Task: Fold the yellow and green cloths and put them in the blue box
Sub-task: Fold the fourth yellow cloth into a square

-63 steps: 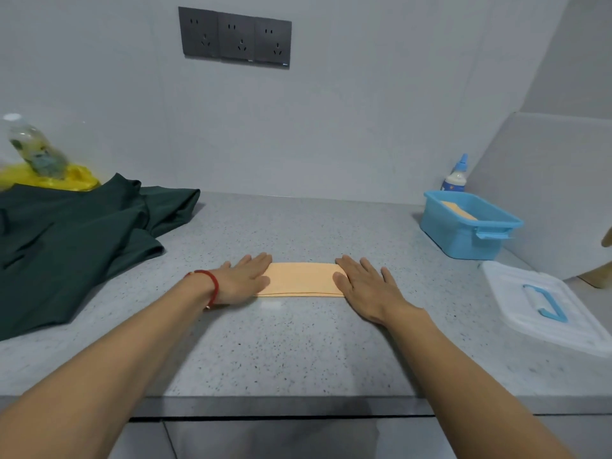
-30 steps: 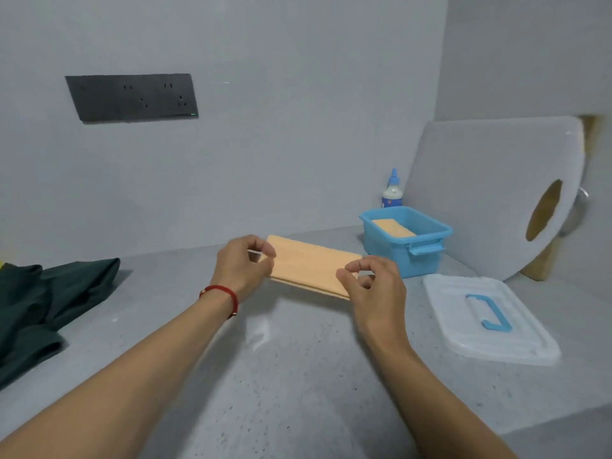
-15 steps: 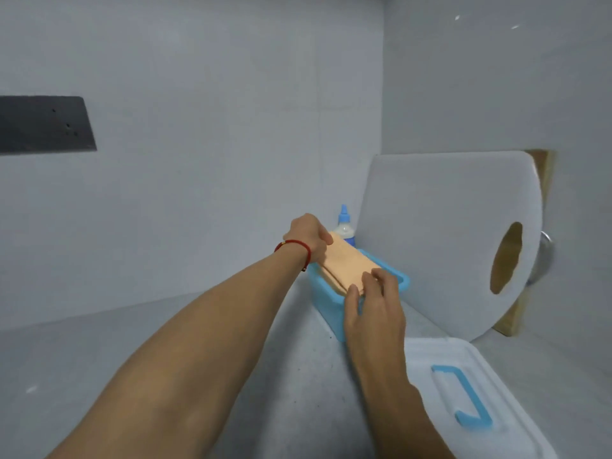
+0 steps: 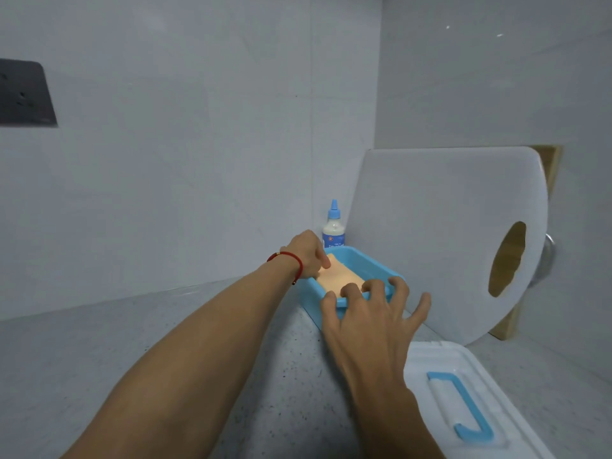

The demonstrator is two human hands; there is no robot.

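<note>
- Head view: folded yellow cloth (image 4: pixel 341 276) lies in the blue box (image 4: pixel 381 265), long axis running from near rim to far end by the glue bottle (image 4: pixel 333 226).
- L hand (image 4: pixel 308 251) at cloth's far end, thumb on it; grip or just a press, can't tell.
- R hand (image 4: pixel 367 313) fingers spread, tips at cloth's near end over rim, holding nothing.
- Cloth prob light, soft, floppy; best held at both short ends so the fold keeps.

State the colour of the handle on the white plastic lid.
Blue; the handle shows clearly in the head view.
</note>
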